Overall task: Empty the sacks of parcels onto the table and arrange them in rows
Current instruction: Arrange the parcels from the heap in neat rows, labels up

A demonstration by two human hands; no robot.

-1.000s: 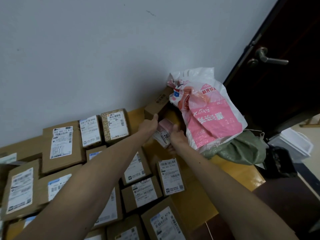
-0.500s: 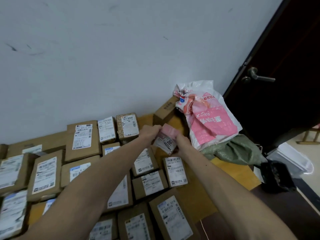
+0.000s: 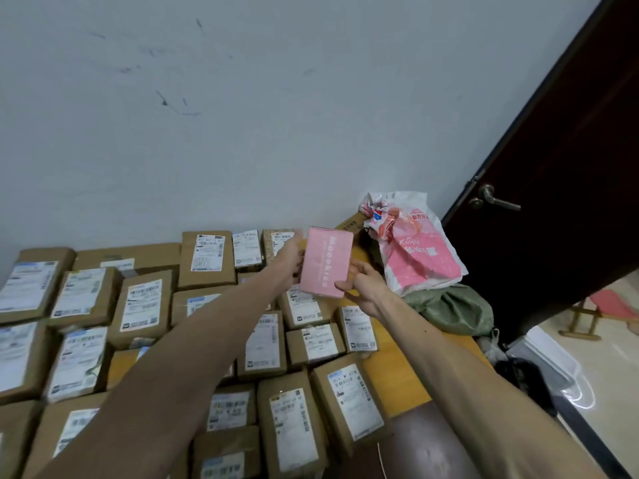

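I hold a pink box point(image 3: 325, 261) with white lettering up above the table, its plain face toward me. My left hand point(image 3: 292, 258) grips its left edge and my right hand point(image 3: 363, 285) grips its lower right corner. Below lie several brown cardboard parcels point(image 3: 205, 258) with white labels, set in rows on the wooden table point(image 3: 397, 378). A pink and white plastic sack point(image 3: 420, 250) leans against the wall at the table's far right corner, with a brown carton point(image 3: 351, 224) behind it. A crumpled green sack point(image 3: 449, 309) lies just in front of it.
A dark door point(image 3: 560, 188) with a metal handle point(image 3: 494, 200) stands open at the right. Past the table's right edge are a black bag point(image 3: 522, 375) and a translucent bin point(image 3: 553, 361) on the floor. A white wall runs behind the table.
Both hands lifted the pink box up from beside the pink sack and turned it, so its label side is now away from me. My view tilted upward.
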